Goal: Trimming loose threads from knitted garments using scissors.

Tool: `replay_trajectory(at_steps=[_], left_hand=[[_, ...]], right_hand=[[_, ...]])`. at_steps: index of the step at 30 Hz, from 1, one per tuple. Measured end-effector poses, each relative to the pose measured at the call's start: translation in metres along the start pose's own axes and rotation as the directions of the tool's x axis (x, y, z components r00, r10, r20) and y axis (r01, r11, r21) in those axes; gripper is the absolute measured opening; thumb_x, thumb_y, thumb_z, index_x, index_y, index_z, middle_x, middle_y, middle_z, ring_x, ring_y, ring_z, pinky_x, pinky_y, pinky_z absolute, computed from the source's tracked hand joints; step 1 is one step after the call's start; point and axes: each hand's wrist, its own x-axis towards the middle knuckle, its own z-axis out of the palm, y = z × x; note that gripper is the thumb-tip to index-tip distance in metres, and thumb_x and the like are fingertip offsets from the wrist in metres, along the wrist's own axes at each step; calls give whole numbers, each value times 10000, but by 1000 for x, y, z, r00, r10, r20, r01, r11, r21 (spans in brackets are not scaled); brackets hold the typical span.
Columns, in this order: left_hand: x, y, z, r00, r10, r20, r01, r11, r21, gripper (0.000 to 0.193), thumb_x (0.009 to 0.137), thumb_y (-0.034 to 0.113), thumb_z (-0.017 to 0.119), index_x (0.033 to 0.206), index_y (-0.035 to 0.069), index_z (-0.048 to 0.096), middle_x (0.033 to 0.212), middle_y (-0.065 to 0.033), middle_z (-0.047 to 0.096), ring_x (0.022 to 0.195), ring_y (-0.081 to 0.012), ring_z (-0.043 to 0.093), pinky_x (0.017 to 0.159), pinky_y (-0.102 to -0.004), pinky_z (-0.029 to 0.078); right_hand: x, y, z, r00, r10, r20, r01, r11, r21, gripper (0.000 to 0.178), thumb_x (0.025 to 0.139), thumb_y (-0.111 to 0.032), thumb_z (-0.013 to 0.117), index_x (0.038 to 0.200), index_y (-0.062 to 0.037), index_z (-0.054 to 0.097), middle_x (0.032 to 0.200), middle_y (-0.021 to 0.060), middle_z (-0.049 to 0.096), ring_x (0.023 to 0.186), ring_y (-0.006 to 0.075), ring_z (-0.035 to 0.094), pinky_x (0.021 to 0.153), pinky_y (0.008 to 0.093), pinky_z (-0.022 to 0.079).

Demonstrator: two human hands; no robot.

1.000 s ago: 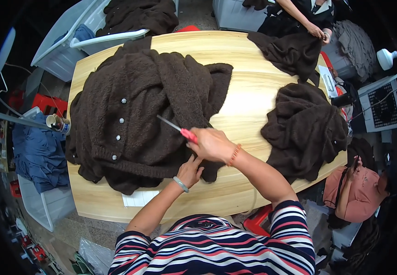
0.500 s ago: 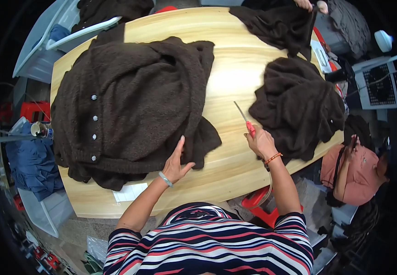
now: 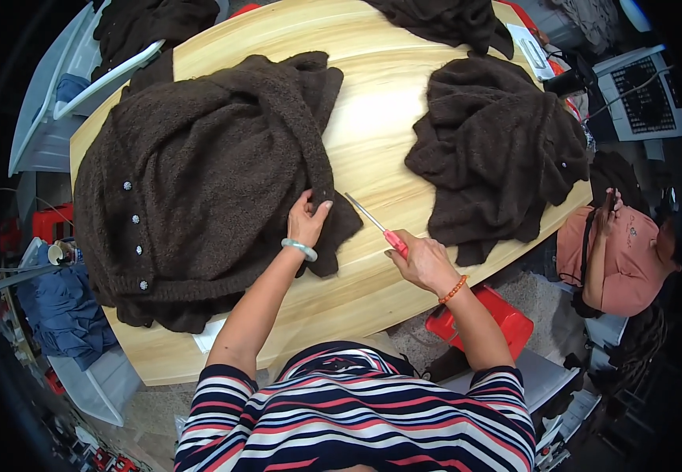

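Observation:
A dark brown knitted cardigan (image 3: 207,169) with several shiny round buttons lies spread over the left half of the wooden table. My left hand (image 3: 307,223), a pale bangle at its wrist, has its fingers curled on the cardigan's right edge, thumb toward the bare wood. Closed around a red handle, my right hand (image 3: 426,263) holds a tool (image 3: 395,241) with a slender metal shaft. Its tip points up and left, close to the cardigan's edge near my left fingers. Whether the tip touches the fabric, I cannot tell.
On the table's right side lies a crumpled dark brown knit (image 3: 502,149), with another dark knit (image 3: 447,20) at the far edge. Plastic bins (image 3: 109,385) stand along the left. A red stool (image 3: 506,318) is below the near edge. A person in pink (image 3: 628,259) sits at right.
The tool in my right hand has moved left toward the cardigan's edge. My left hand has shifted up along that edge and its fingers have curled in. The whole view has shifted slightly.

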Motion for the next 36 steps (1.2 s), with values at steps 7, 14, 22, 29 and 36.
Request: replay_trajectory(at_steps=[7, 14, 22, 29, 36], left_hand=[[15, -39, -13, 1000, -16, -17, 15, 999, -36, 207, 850, 189, 689, 865, -14, 648, 681, 13, 560, 650, -49, 475, 611, -242, 425], [5, -41, -20, 995, 87, 58, -92, 991, 98, 216, 860, 180, 682, 951, -16, 679, 771, -18, 659, 724, -64, 543, 682, -253, 465], [7, -48, -23, 999, 48, 21, -47, 998, -36, 227, 876, 173, 677, 989, -24, 683, 853, -14, 697, 779, -72, 575, 744, -245, 481], [10, -49, -26, 989, -73, 127, 112, 936, -335, 258, 886, 135, 671, 1091, -20, 650, 986, -26, 682, 855, -85, 599, 800, -224, 476], [-49, 2, -50, 955, 171, 244, -265, 864, 429, 480, 818, 197, 717, 1211, -28, 558, 1050, -183, 678, 989, -262, 656, 887, -338, 488]], right_hand=[[11, -10, 3, 996, -58, 60, 63, 995, -82, 268, 883, -291, 600, 995, -47, 610, 768, 217, 665, 794, 401, 658, 746, 485, 501], [1, -3, 0, 969, -103, 226, 124, 989, -80, 297, 877, -328, 616, 969, -47, 619, 762, 218, 661, 790, 403, 653, 730, 487, 494], [10, -18, 5, 936, -133, 326, 175, 979, -102, 288, 865, -318, 615, 949, -45, 649, 816, 211, 680, 846, 378, 667, 765, 474, 514], [-23, -21, 29, 962, -83, 261, 85, 996, 4, 289, 877, -322, 612, 992, -57, 626, 805, 217, 671, 818, 393, 660, 758, 482, 512], [-59, -20, 45, 995, 101, 9, -101, 993, 63, 271, 889, -292, 604, 1066, -88, 591, 767, 236, 653, 756, 422, 648, 707, 508, 509]])
